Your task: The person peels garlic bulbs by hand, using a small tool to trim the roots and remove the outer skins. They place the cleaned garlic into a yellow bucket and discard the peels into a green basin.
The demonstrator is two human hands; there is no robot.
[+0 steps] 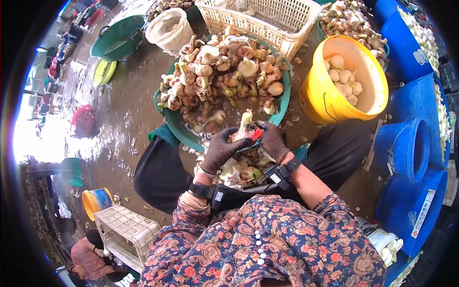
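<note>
My left hand, in a dark knit glove, is closed around a garlic bulb with its stem pointing up. Closed on a small red tool at the bulb's side is my gloved right hand; whether the tool has a blade is hidden. Just beyond both hands stands a green tub heaped with unpeeled garlic bulbs, dark water showing at its near side. Peeled skins and stem scraps lie between my legs, below the hands.
To the right, a yellow bucket holds peeled white bulbs, with a blue bucket nearer me. A white crate and a white bucket stand behind the tub. Another person is at lower left beside a crate.
</note>
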